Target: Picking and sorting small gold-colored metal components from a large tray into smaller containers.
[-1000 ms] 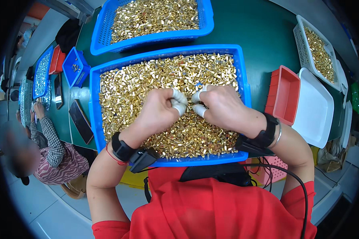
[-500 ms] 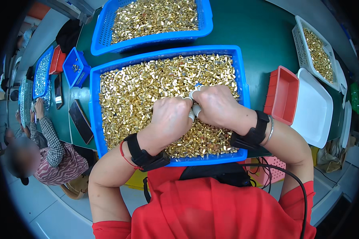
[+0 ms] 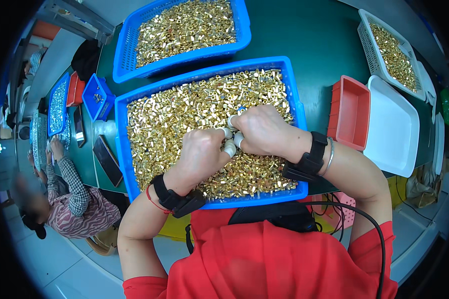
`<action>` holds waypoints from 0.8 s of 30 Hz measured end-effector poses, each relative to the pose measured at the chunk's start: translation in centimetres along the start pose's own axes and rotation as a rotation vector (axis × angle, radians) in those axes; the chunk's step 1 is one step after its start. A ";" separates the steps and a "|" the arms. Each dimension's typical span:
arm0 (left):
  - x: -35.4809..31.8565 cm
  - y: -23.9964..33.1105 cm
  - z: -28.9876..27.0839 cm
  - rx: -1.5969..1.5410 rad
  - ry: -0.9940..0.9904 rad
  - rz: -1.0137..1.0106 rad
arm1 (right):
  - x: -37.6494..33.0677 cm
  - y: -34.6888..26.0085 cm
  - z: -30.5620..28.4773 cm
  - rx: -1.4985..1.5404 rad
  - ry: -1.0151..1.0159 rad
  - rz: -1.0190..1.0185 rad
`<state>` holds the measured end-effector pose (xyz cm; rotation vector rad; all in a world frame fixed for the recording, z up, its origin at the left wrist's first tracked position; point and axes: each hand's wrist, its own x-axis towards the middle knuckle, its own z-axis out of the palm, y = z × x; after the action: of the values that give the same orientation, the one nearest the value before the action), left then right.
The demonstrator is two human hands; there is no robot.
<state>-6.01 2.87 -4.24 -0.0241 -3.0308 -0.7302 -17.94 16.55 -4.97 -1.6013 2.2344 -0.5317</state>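
Observation:
My left hand [image 3: 200, 152] and my right hand [image 3: 263, 130] meet over a blue basket [image 3: 204, 78] full of small brass-coloured metal fittings [image 3: 179, 107]. White covers sit on the fingertips of both hands. The fingers are bent and closed, the tips of the two hands nearly touching. Whatever is pinched between them is hidden or too small to make out. A small blue spot [image 3: 241, 108] shows just beyond my right fingers. Each wrist wears a black strap.
Behind stands another blue basket [image 3: 129, 74] of fittings. On the right are a red bin [image 3: 338, 112], a white tray [image 3: 391, 129] and a white basket [image 3: 375, 62] of fittings. A dark phone-like slab [image 3: 107, 160] and blue bin [image 3: 99, 97] lie left, near a co-worker [image 3: 77, 209].
The whole view has turned a little, so the baskets sit at a slightly different slant. My hands remain close together over the fittings, fingers still closed.

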 end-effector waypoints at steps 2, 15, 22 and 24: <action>-0.3 -0.2 -0.5 -0.251 -0.010 -0.196 | -0.1 0.1 -0.1 0.002 0.003 0.005; -0.2 -3.6 -2.1 -1.437 -0.085 -0.602 | -0.2 0.3 -0.4 0.022 0.015 -0.002; 0.6 -0.2 -0.4 -0.054 0.015 -0.201 | -0.2 0.5 -0.5 0.058 0.023 0.020; 0.8 0.2 -0.6 0.057 -0.008 -0.170 | -0.4 0.7 -0.8 0.104 0.029 0.069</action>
<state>-6.84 2.83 -3.60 0.2348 -3.0882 -0.6532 -18.81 17.19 -4.63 -1.4691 2.2348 -0.6455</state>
